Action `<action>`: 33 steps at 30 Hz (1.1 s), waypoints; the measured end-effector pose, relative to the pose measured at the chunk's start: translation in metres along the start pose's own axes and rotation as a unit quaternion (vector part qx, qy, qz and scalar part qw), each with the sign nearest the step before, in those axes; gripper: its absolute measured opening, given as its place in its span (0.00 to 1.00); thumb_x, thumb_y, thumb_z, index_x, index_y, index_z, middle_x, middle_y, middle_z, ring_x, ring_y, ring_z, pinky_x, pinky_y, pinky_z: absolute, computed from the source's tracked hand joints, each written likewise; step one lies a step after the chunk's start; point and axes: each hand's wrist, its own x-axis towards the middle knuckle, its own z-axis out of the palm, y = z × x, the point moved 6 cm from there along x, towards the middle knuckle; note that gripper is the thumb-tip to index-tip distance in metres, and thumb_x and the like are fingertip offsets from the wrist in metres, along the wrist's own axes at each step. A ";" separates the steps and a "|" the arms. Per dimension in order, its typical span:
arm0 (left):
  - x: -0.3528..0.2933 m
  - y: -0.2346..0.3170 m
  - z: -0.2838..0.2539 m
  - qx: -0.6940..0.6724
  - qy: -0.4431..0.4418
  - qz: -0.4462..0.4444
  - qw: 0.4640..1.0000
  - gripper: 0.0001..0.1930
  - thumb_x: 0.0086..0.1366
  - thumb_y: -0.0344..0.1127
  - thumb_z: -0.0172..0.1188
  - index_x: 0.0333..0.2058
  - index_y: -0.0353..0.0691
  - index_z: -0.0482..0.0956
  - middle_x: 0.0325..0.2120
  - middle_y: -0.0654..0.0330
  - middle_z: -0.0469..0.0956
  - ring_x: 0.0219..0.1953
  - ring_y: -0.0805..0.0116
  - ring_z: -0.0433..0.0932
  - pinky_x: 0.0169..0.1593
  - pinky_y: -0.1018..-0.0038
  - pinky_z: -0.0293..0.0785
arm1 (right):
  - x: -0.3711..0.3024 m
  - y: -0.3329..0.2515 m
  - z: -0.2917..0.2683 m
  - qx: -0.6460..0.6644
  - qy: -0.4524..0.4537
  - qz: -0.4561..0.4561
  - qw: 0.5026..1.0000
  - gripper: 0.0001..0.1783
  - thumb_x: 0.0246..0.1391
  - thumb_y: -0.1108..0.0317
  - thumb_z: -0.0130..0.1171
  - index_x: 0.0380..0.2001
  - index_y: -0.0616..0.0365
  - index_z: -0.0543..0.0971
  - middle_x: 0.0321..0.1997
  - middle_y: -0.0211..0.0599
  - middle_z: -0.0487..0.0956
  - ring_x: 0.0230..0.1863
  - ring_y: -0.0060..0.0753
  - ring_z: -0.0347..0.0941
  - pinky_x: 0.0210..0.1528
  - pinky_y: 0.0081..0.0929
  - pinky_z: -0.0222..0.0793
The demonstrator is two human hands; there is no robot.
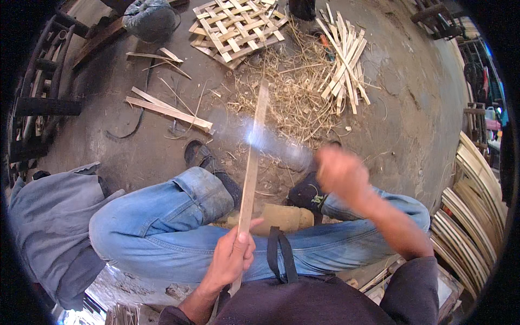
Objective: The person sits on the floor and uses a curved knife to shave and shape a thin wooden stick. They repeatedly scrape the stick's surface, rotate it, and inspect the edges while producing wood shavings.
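Observation:
My left hand [233,255] is closed round the lower part of a long, flat bamboo strip [249,181], which stands out in front of me over my lap. My right hand [342,170] is a blurred fist, out over my right knee. From it a motion-smeared, shiny knife blade [287,154] reaches left to the strip's upper half, where a bright glint shows. Because of the blur, I cannot tell whether the blade touches the strip. Between my feet lies a pale, rounded wooden block [290,216], partly hidden behind the strip and my leg.
Curly shavings [292,103] cover the floor ahead. Beyond them lie woven lattice panels [238,32] and a heap of cut strips [346,65]. More loose strips [170,112] are left of centre. Grey cloth [54,216] drapes at my left; bundled curved strips [471,211] stand at my right.

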 end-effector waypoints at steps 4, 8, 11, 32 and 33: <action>0.002 0.002 0.001 -0.034 0.004 0.012 0.999 0.21 0.75 0.47 0.40 0.52 0.34 0.70 0.24 0.66 0.68 0.19 0.79 0.67 0.22 0.81 0.66 | 0.021 0.014 -0.022 0.134 0.000 0.159 0.978 0.08 0.51 0.68 0.60 0.31 0.59 0.75 0.24 0.46 0.78 0.25 0.49 0.78 0.26 0.41 0.75; 0.009 -0.009 -0.004 0.006 -0.016 0.033 0.999 0.20 0.75 0.43 0.40 0.57 0.35 0.66 0.26 0.64 0.69 0.20 0.78 0.69 0.23 0.79 0.67 | -0.011 -0.058 -0.004 0.036 -0.087 -0.108 0.990 0.08 0.46 0.68 0.58 0.30 0.56 0.73 0.21 0.41 0.75 0.25 0.44 0.78 0.27 0.41 0.74; 0.007 -0.007 0.002 0.018 -0.065 0.031 0.997 0.23 0.74 0.43 0.42 0.63 0.39 0.61 0.24 0.66 0.67 0.20 0.79 0.66 0.23 0.79 0.65 | 0.022 0.018 0.010 0.115 0.000 0.125 0.985 0.07 0.53 0.70 0.59 0.35 0.58 0.73 0.28 0.38 0.80 0.27 0.36 0.79 0.29 0.30 0.76; -0.001 -0.028 0.015 -0.062 -0.172 -0.082 0.980 0.31 0.71 0.54 0.48 0.60 0.31 0.65 0.30 0.55 0.76 0.26 0.73 0.73 0.31 0.78 0.70 | 0.014 0.001 -0.015 0.781 0.126 0.333 0.513 0.13 0.52 0.73 0.60 0.41 0.61 0.71 0.32 0.32 0.77 0.29 0.24 0.76 0.33 0.25 0.75; 0.000 -0.031 0.019 -0.058 -0.169 -0.078 0.981 0.31 0.71 0.53 0.48 0.60 0.31 0.66 0.33 0.55 0.77 0.29 0.72 0.74 0.35 0.77 0.72 | 0.015 -0.001 -0.021 0.775 0.123 0.323 0.529 0.13 0.52 0.74 0.60 0.41 0.61 0.71 0.32 0.32 0.76 0.29 0.24 0.76 0.33 0.25 0.76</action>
